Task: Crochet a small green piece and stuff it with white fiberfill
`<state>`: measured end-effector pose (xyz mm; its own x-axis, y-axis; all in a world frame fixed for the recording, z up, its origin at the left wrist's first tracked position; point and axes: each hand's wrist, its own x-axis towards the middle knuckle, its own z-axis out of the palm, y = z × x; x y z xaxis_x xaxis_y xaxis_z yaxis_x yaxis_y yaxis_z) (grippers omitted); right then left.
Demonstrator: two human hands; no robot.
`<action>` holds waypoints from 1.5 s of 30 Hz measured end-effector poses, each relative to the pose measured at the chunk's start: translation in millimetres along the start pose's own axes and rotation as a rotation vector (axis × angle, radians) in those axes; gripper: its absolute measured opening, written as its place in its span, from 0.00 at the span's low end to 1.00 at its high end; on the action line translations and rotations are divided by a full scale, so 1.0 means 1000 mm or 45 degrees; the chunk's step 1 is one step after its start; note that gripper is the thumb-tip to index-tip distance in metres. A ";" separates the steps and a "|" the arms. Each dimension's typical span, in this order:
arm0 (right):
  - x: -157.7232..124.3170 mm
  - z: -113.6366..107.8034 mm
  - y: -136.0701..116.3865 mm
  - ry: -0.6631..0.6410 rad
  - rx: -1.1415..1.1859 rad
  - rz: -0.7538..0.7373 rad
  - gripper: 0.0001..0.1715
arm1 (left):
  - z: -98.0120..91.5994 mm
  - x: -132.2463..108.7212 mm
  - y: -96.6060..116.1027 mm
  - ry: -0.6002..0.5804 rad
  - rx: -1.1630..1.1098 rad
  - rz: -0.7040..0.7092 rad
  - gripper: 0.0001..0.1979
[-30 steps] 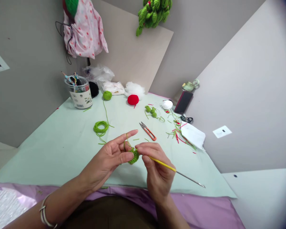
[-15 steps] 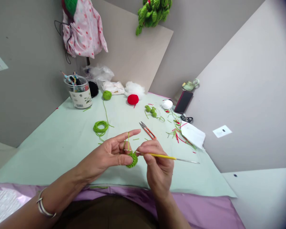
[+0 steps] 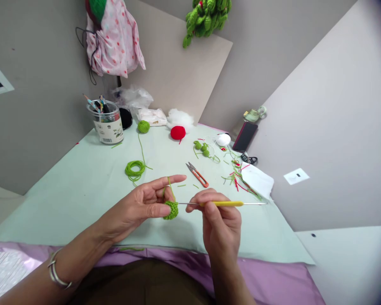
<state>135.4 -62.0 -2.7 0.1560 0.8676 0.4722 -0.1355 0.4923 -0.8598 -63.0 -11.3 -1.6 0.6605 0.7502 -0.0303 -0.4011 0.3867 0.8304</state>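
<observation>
Between the thumb and fingers of my left hand (image 3: 147, 201) is a small green crochet piece (image 3: 171, 210). Green yarn loops over the raised, outstretched index finger of that hand and runs down to the piece. My right hand (image 3: 220, 214) grips a crochet hook (image 3: 227, 203) by its yellow handle, pen-fashion. The hook's thin metal tip reaches left to the upper edge of the green piece; whether it sits inside a loop is too small to tell. Beyond my hands lie orange-handled thread snips (image 3: 197, 174) and a loose coil of green yarn (image 3: 135, 170).
A clear jar of pens (image 3: 108, 127) stands at the back left. Behind are a green yarn ball (image 3: 143, 126), a red yarn ball (image 3: 178, 132) and white stuffing (image 3: 180, 117). To the right are yarn scraps (image 3: 238, 176), white paper (image 3: 257, 180) and a phone (image 3: 245, 136).
My right hand has moved right with the hook, drawing its tip back to the edge of the green piece. The piece has shifted slightly left in my left hand.
</observation>
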 end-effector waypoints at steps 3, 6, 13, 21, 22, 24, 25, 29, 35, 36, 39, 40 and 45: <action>0.002 0.002 -0.002 -0.024 0.127 0.057 0.09 | 0.004 -0.001 0.000 0.024 -0.010 0.028 0.26; 0.002 0.006 -0.001 -0.031 0.236 0.137 0.08 | 0.011 0.001 -0.004 0.098 -0.029 0.040 0.24; -0.002 0.009 0.005 0.021 0.197 0.118 0.07 | 0.018 0.002 -0.010 0.142 -0.084 -0.008 0.31; 0.001 0.002 0.005 0.064 0.283 0.206 0.08 | 0.011 0.001 -0.008 0.043 -0.318 -0.054 0.28; 0.001 0.002 0.004 0.063 0.303 0.228 0.08 | 0.011 0.002 -0.008 0.017 -0.348 -0.050 0.28; 0.003 0.003 0.003 0.047 0.362 0.278 0.08 | 0.013 0.003 -0.009 -0.007 -0.358 -0.031 0.28; 0.003 0.004 0.003 0.031 0.387 0.293 0.09 | 0.014 0.003 -0.010 0.007 -0.322 -0.017 0.28; 0.000 0.007 0.008 -0.007 0.216 0.190 0.08 | 0.020 0.000 -0.017 0.198 0.059 0.072 0.29; 0.001 0.004 0.011 0.025 0.171 0.217 0.07 | 0.020 -0.007 -0.017 0.278 0.372 0.141 0.26; 0.002 0.004 0.009 0.030 0.214 0.241 0.08 | 0.019 -0.007 -0.016 0.261 0.349 0.154 0.25; 0.008 0.005 0.003 0.002 0.331 0.302 0.09 | 0.018 -0.005 -0.014 0.246 0.254 0.165 0.23; 0.009 0.006 0.001 -0.012 0.355 0.315 0.09 | 0.018 -0.005 -0.014 0.257 0.227 0.157 0.23; 0.010 0.003 -0.004 -0.073 0.340 0.295 0.10 | 0.019 -0.006 -0.012 0.276 0.219 0.153 0.24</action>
<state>134.5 -55.0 5.6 0.0370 0.9571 0.2875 -0.4131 0.2766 -0.8676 -49.4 -30.6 -0.8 0.4566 0.8892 -0.0292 -0.3426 0.2060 0.9166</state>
